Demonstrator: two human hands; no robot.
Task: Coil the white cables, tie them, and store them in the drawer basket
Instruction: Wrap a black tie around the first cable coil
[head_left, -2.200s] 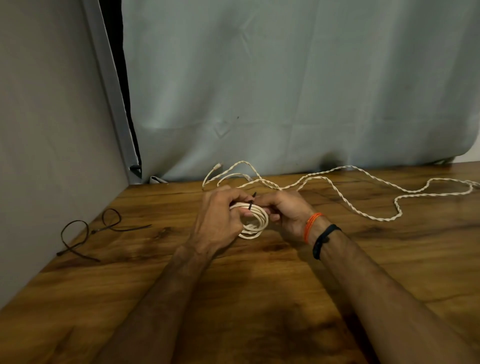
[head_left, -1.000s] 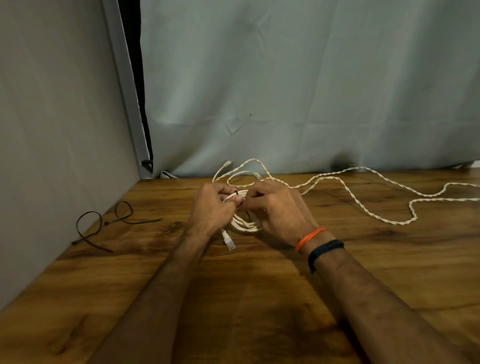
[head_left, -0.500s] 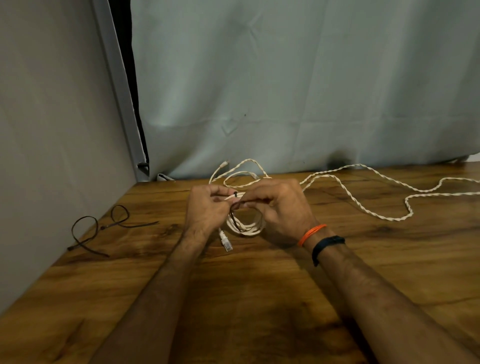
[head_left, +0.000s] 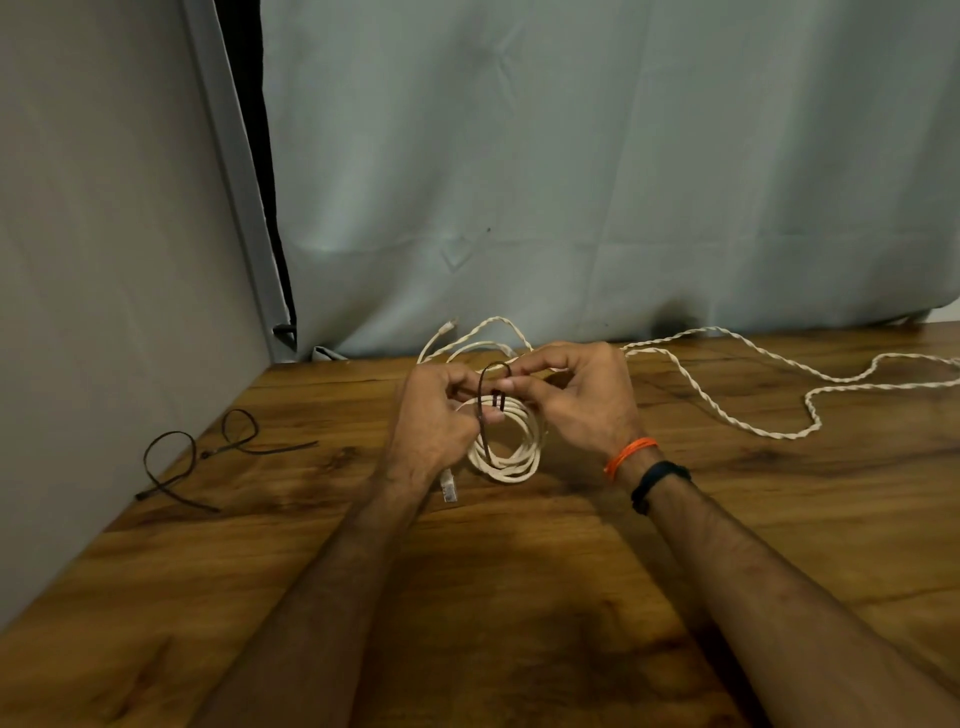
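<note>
A coiled white cable (head_left: 511, 457) rests on the wooden table (head_left: 519, 597) between my hands, its plug (head_left: 448, 487) sticking out at the lower left. A black tie (head_left: 485, 410) loops over the top of the coil and runs down through its middle. My left hand (head_left: 434, 421) grips the coil's left side and pinches the tie. My right hand (head_left: 576, 400) pinches the tie's upper end with thumb and forefinger. A second, twisted white cable (head_left: 753, 426) lies uncoiled across the table to the right. No drawer basket is in view.
Two loose black ties (head_left: 208, 452) lie on the table at the left, close to the grey wall (head_left: 104, 260). A pale curtain (head_left: 571, 182) hangs right behind the table's back edge.
The black tie now stands up as a visible loop over the coil; before, only a short tip showed between my fingers. My hands stay on the coil in almost the same spot.
</note>
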